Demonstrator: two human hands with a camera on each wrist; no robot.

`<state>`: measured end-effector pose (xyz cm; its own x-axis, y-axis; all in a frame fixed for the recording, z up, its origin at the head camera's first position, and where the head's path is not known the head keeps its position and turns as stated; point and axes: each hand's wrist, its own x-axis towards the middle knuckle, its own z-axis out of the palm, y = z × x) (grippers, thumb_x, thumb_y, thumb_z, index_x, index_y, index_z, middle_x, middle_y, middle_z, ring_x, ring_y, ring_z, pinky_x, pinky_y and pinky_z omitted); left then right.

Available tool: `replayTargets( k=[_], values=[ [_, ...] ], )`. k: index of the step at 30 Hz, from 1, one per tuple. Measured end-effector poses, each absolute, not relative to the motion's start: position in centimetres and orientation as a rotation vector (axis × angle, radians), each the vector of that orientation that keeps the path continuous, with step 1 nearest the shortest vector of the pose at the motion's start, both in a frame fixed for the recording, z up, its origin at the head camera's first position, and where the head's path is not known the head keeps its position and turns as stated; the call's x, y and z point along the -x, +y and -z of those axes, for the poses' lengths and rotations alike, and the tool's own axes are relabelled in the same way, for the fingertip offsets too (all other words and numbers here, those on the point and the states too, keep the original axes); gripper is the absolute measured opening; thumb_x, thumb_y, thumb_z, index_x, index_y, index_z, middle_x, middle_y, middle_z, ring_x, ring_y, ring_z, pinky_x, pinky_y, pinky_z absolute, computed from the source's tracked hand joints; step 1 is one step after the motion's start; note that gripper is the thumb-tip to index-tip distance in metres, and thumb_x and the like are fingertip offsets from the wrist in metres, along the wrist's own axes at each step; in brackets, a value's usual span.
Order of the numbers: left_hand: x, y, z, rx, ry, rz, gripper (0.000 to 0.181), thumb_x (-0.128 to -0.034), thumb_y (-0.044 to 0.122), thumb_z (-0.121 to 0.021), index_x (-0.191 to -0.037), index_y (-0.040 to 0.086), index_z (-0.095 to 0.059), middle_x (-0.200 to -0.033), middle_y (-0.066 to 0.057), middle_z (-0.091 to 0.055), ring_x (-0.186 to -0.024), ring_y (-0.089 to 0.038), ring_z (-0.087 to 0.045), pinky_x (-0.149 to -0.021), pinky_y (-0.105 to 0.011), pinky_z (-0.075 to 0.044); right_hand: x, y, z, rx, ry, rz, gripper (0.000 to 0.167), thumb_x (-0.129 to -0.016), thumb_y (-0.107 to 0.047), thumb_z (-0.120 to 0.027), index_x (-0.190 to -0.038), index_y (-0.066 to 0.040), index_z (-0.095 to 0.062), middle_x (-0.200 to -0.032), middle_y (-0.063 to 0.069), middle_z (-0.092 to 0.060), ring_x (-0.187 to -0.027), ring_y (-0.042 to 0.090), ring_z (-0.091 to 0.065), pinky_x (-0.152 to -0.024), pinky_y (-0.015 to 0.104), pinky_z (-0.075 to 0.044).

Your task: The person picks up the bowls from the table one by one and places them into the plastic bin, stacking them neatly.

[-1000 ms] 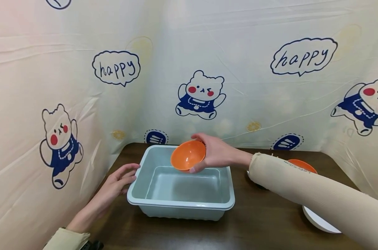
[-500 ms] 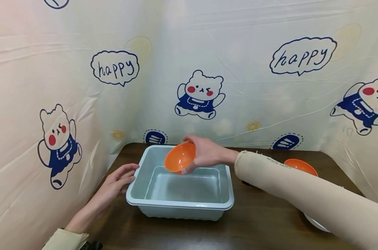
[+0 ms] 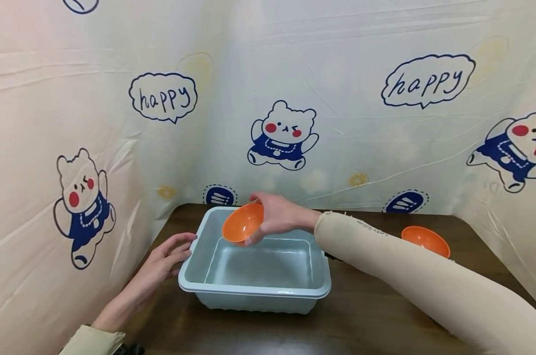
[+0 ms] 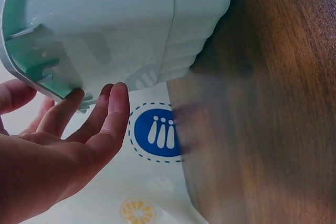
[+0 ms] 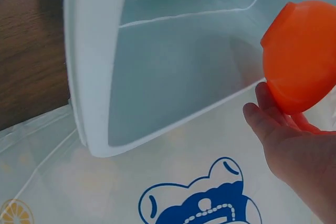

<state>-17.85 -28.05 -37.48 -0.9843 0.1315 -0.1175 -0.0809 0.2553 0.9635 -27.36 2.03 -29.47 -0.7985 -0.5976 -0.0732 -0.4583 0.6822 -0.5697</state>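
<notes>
An orange bowl (image 3: 243,224), tilted with its inside toward the head camera, is gripped by my right hand (image 3: 279,215) over the back left part of a pale blue-green basin (image 3: 254,290). The right wrist view shows the bowl (image 5: 302,59) from its outer side, with fingers of the right hand (image 5: 294,150) against it. At the basin's left rim, my left hand (image 3: 161,264) touches the edge with spread, slightly bent fingers. From below, the left wrist view has the left hand (image 4: 68,140) beside the basin's outer wall (image 4: 115,35). Nothing lies inside the basin.
A second orange bowl (image 3: 425,240) stands on the dark wooden table (image 3: 361,315) at the right, partly behind my right sleeve (image 3: 405,266). A dark object just right of the basin is mostly hidden by that sleeve. A printed curtain (image 3: 361,138) surrounds the back and sides.
My right hand has moved left with the orange bowl, and the forearm now hides the white dish at the right. The left hand has stayed at the basin's rim.
</notes>
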Motion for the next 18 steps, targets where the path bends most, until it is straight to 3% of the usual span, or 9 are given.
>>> replayTargets(
  k=[18],
  values=[
    [18.0,-28.1,37.4,-0.042,2.372,-1.774,0.050,-0.1121,0.023,-0.051,-0.156,0.005,-0.038,-0.163,-0.027,-0.036,-0.147,-0.046,-0.040,-0.094,-0.044,-0.056,28.0,0.0,31.0,0.878,2.653,0.715,0.097,-0.072,-0.041,-0.094,-0.150,-0.005,-0.048,-0.132,0.008,-0.064,-0.110,0.021,-0.058,-0.094,0.037,-0.051]
  ],
)
